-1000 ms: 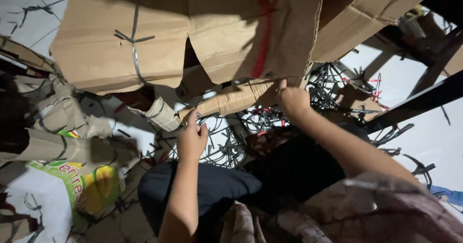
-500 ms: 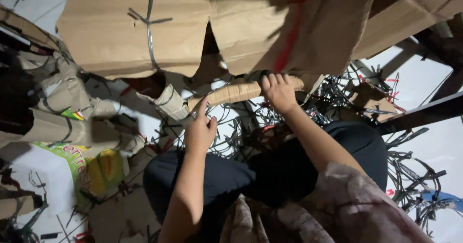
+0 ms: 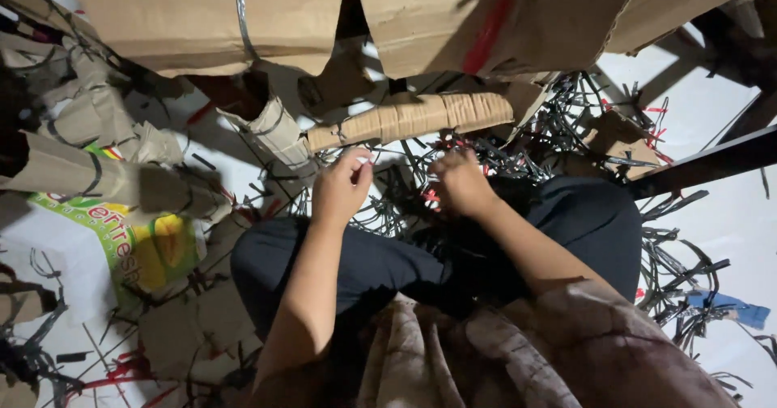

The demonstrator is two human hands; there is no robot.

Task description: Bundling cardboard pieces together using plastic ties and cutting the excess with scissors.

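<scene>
I sit cross-legged in dark trousers [image 3: 364, 266] on the floor. A rolled cardboard tube [image 3: 413, 118] lies just beyond my hands, and neither hand touches it. My left hand [image 3: 340, 188] is below the tube's left end, thumb and fingertips pinched together on what looks like a thin plastic strap. My right hand [image 3: 461, 183] is knuckles up with its fingers curled down into the tangle of black straps [image 3: 405, 189]. What the right hand holds is hidden. A second strapped cardboard roll [image 3: 275, 137] stands to the left of the tube.
Large flattened cardboard boxes [image 3: 210, 19] hang over the top of the view. More strapped cardboard rolls [image 3: 89, 173] and a green-and-yellow printed sack [image 3: 146, 246] lie at left. Loose black and red straps [image 3: 680, 254] cover the white floor at right, beside a dark beam [image 3: 712, 161].
My right hand has let go of the cardboard tube's right end and dropped toward the straps. My left hand has pulled back from the tube and pinched shut. The view has shifted.
</scene>
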